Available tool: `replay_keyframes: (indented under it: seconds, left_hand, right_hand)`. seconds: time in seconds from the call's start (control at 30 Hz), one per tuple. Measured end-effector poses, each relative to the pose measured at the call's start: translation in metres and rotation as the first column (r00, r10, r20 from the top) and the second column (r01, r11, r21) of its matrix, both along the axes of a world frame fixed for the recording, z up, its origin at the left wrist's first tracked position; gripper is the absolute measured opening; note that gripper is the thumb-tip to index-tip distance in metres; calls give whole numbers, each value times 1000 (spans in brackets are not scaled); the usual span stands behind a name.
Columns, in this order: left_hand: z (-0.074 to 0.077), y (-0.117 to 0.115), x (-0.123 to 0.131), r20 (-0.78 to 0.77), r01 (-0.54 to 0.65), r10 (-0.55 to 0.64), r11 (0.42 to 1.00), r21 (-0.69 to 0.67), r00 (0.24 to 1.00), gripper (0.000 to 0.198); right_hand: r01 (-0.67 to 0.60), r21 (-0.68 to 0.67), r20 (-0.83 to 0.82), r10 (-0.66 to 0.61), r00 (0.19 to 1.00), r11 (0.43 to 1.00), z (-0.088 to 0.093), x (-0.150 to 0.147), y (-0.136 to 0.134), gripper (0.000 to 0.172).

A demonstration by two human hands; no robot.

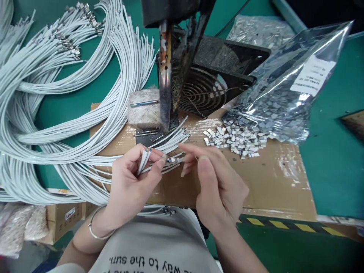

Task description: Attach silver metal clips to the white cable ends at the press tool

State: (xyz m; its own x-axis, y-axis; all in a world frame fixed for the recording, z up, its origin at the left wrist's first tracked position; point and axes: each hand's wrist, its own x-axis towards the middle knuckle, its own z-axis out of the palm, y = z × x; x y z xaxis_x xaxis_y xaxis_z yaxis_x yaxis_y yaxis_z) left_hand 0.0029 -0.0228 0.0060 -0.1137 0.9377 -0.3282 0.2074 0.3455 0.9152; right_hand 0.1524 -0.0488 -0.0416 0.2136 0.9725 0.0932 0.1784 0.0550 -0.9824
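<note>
My left hand (136, 182) is closed on white cables (143, 161) whose tips show short coloured wires. At its thumb and fingertip sits a small metal connector (173, 160) with wires leading into it. My right hand (217, 178) is just to the right of that connector, index finger stretched towards it and thumb bent in. A thin line shows between these fingers, too fine to name. Beyond the hands, more white cable ends (178, 137) fan out on cardboard. Above them, a dark, stained soldering iron (165, 83) points down, its tip near the cable ends.
Thick bundles of white cables (71, 125) cover the left. Small metal connector shells (241, 141) lie heaped by an opened plastic bag (284, 94). A black fan (204, 91) stands behind the iron, beside a pale block (144, 113). Cardboard (273, 182) covers part of the green table (335, 163).
</note>
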Motion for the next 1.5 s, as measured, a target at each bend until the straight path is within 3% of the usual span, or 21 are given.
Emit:
replay_keyframes:
  seconds: [0.1,0.2,0.33,0.5,1.13,1.5]
  left_hand:
    - [0,3,1,-16,-32,33,999,18,999,11]
    - [1,6,1,-26,-56,57,997,57,998,11]
    - [2,9,0,-19,-58,59,995,75,998,12]
    - [3,12,1,-1,-79,79,993,84,997,11]
    - [2,23,10,-2,-139,141,976,167,990,12]
    - [0,26,11,9,-142,143,963,231,990,13]
  right_hand:
    - [41,-28,-9,-41,999,999,-2,2,-1,30]
    - [49,18,-3,-49,999,999,-1,4,1,13]
    - [-40,55,32,38,999,998,5,7,8,22]
    - [-67,18,-108,69,992,998,12,3,12,18]
    - [49,-9,-194,-50,980,999,20,-9,24,21]
    - [85,59,-193,-72,979,995,19,-11,30,21]
